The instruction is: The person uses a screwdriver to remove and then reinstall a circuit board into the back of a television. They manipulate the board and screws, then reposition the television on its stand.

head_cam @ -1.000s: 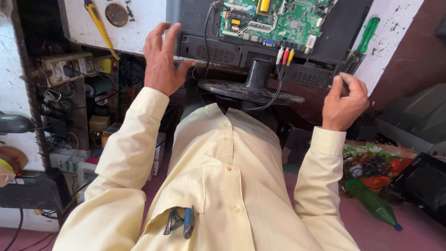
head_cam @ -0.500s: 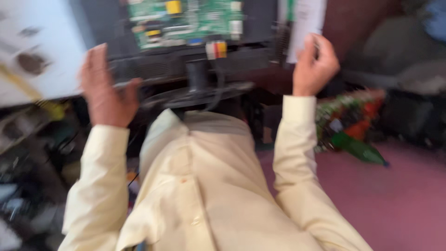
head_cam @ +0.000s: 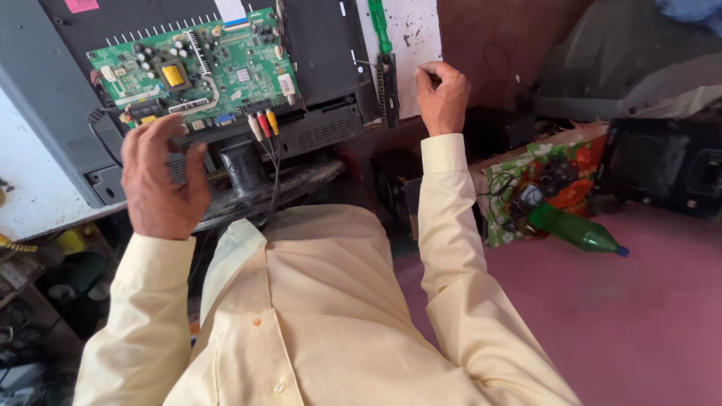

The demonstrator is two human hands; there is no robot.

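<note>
- A cluttered repair corner: pink floor (head_cam: 639, 316) on my right, a green plastic bottle (head_cam: 575, 229) lying beside a flowered bag (head_cam: 549, 177).
- Nearest, my left hand (head_cam: 162, 180) hovers at the opened television (head_cam: 331, 68), fingers spread and curled, grasping nothing.
- I'd judge a grip low on the frame, clear of the red, white and yellow plugs (head_cam: 263, 124), is safest.
- Farther, my right hand (head_cam: 444, 94) is clenched at the set's right edge beside a narrow black strip (head_cam: 388, 86); what it pinches, I cannot tell.
- The green circuit board (head_cam: 199, 71) lies bare; I'd keep fingers off it.

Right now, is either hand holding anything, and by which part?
Left hand is open beside the television, gripping nothing. Right hand is curled at its right edge; a hold cannot be told.
</note>
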